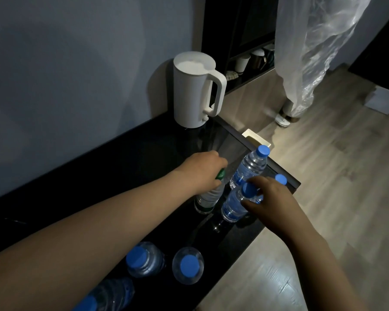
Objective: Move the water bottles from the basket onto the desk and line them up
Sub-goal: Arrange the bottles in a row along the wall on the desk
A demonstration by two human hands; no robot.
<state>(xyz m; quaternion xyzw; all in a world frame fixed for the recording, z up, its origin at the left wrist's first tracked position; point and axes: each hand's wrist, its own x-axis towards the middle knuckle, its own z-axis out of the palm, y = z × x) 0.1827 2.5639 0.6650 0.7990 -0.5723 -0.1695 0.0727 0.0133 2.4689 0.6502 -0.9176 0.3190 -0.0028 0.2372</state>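
Two bottles in hand at once, at the far end of the dark worktop (121, 171). Left hand (202, 169) curled round the neck of the green-capped bottle (209, 196), covering most of the cap. Right hand (271, 198) pinching the blue-capped bottle (233, 206) just under its cap. Both upright, just beside each other, bases apparently down on the worktop. Beyond them a second blue-capped bottle (249, 167), upright near the front edge, and one more blue cap (281, 179) peeking out behind the right hand. Nearer the camera, three more blue-capped bottles (188, 265), probably standing on the worktop too, though too dark there to be sure. No basket plainly in view.

Judging by this, well into the lining-up, with these two being nudged into place.

- Slide rather than lift: keep each base flat and steer from the neck with light pressure, since a thin bottle tips easily when pushed from high up.
- Pick one straight line, parallel to the front edge and set back from it, as the farthest bottles stand close to the drop.
- Bring caps level with the neighbour's, touching or evenly gapped.
- Release one hand at a time, checking for wobble first.
- Keep clear of the white kettle (193, 90) at the far end.
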